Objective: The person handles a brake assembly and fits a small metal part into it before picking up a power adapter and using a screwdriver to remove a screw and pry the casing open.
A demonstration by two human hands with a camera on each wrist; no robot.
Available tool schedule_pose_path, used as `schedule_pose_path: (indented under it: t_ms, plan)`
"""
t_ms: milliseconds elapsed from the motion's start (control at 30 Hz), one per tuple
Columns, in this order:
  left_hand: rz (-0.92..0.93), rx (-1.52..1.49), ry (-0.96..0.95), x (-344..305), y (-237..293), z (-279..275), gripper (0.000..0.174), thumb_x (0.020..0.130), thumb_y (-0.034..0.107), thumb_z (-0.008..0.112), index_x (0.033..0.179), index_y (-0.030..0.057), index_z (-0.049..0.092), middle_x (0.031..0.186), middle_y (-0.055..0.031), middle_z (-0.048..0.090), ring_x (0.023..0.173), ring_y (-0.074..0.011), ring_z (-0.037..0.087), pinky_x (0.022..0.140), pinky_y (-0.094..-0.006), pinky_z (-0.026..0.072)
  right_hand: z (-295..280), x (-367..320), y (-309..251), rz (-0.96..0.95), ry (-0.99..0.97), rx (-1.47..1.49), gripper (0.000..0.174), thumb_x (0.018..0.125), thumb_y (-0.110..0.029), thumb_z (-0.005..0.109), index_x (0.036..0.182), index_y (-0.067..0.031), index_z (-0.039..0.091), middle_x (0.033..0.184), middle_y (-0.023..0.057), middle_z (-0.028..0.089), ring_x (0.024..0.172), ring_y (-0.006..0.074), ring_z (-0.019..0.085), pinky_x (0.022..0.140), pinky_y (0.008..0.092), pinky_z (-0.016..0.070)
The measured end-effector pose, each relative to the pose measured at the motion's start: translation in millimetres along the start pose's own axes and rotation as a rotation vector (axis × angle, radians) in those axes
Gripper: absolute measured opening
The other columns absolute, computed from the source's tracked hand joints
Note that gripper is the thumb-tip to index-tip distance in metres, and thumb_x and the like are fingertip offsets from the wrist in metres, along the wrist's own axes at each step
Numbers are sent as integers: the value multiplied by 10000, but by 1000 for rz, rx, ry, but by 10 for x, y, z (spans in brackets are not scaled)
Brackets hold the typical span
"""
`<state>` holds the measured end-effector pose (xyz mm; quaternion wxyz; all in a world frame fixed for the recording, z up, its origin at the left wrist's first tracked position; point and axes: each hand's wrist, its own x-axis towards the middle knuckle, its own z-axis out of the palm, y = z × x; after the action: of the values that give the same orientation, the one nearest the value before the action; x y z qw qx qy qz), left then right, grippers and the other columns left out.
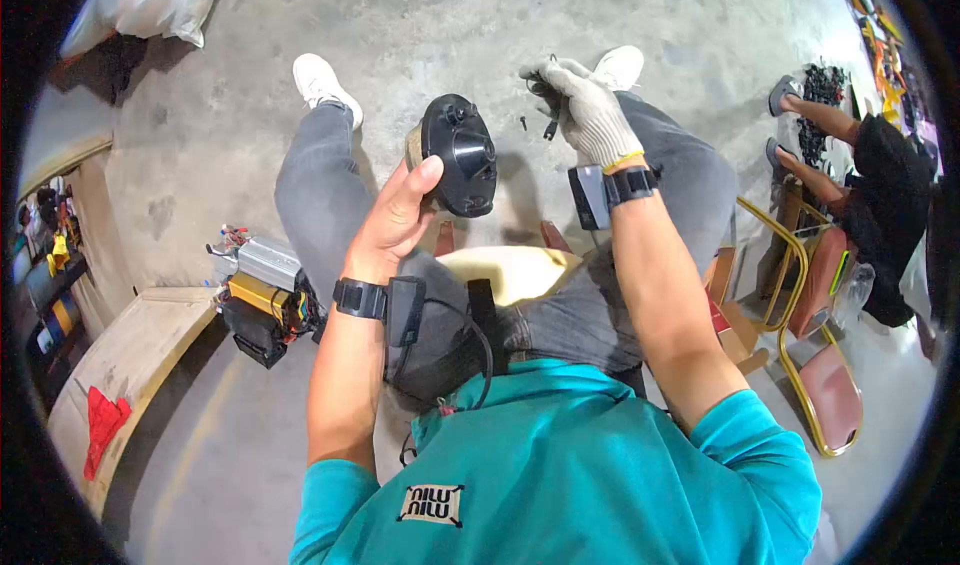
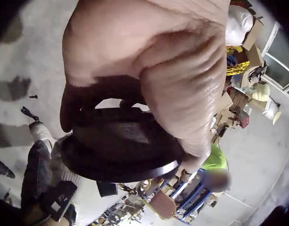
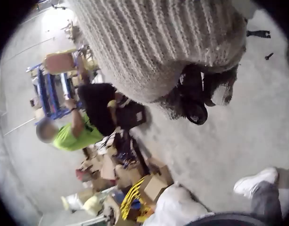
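My bare left hand [image 1: 402, 205] grips a black oval plastic housing [image 1: 462, 153] by its near side, its face tilted to the right. The housing has a raised round hub and small posts near its ends. In the left wrist view, its dark round rim [image 2: 121, 157] shows beyond the thumb and curled fingers. To its right, my gloved right hand [image 1: 592, 113] curls its fingers round a small black part [image 1: 540, 87] whose exact kind I cannot tell. A black ring-shaped end [image 3: 196, 112] of it shows below the knitted glove in the right wrist view.
A small dark screw [image 3: 269, 56] lies on the concrete floor. On the left stand a battery-like pack [image 1: 265, 300] with wires and a wooden bench [image 1: 150, 340] bearing a red cloth [image 1: 103, 427]. Gold-framed chairs [image 1: 832, 390] and another person's legs [image 1: 825, 130] are at the right.
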<state>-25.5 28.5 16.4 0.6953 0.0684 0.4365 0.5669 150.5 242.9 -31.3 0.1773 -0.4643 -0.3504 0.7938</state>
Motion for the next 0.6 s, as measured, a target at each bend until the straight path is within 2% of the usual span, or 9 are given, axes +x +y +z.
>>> schedule_pose_path:
  t_ms: [33,67,167,200,300,333,400,467,600]
  plan:
    - [15,6,-6,-50,-6,19,861,862,523,761,1497,57,413,1355,-67,585,1225,-182,582,1046,-370,491,112,-202,-120,-43,-57,-59,194,979,-188,617,1034,-15,686,936,45,669,839,96,611,716,247,521]
    - [8,2,-33,-108,-14,38,841,868,515,760,1486,52,427,1342,-65,596,1216,-180,588,1041,-365,494,161,-351,-166,-65,-105,-94,199,1022,-186,595,1103,-19,664,1026,36,682,830,96,626,720,213,536]
    - [35,-20,-13,-339,-61,179,778,888,494,751,1453,39,469,1301,-65,624,1184,-172,611,1028,-354,503,356,-892,-307,-88,-188,-89,240,1032,-242,597,1099,-19,653,1022,35,665,835,93,623,743,210,532]
    - [41,-35,-44,-366,-69,181,765,895,492,745,1449,40,475,1300,-67,628,1180,-172,617,1026,-354,505,330,-990,-310,-99,-248,-144,308,1025,-303,608,1166,-30,621,1035,51,669,923,110,630,787,235,506]
    - [47,-39,-93,-385,-105,157,744,906,491,736,1440,34,490,1302,-77,640,1181,-178,628,1025,-364,512,333,-1225,-293,-130,-273,-156,297,1030,-286,597,1164,-22,615,1042,76,668,895,128,644,770,256,532]
    - [36,-32,-114,-384,-104,146,741,907,489,730,1444,36,494,1346,-91,623,1223,-204,610,1065,-394,485,333,-1267,-288,-64,-267,-143,308,1030,-275,594,1177,-5,608,1032,89,666,865,134,656,740,267,549]
    - [25,-25,-138,-407,-137,152,738,907,487,724,1448,39,498,1389,-105,607,1264,-231,593,1106,-425,458,350,-1325,-246,-78,-265,-170,320,1028,-270,598,1192,4,602,1026,89,667,859,136,659,729,269,552]
    - [55,-68,-136,-396,-158,171,726,915,494,724,1425,26,505,1304,-92,646,1179,-188,638,1021,-379,524,369,-1365,-213,-123,-272,-174,344,1009,-238,615,1231,23,589,1019,86,668,865,140,664,742,276,555]
    - [27,-92,-139,-350,-286,79,720,916,500,719,1419,27,513,1281,-87,655,1152,-189,651,1008,-379,530,351,-1404,-136,-149,-273,-224,346,985,-211,628,1234,26,590,1014,83,668,868,137,662,762,279,553]
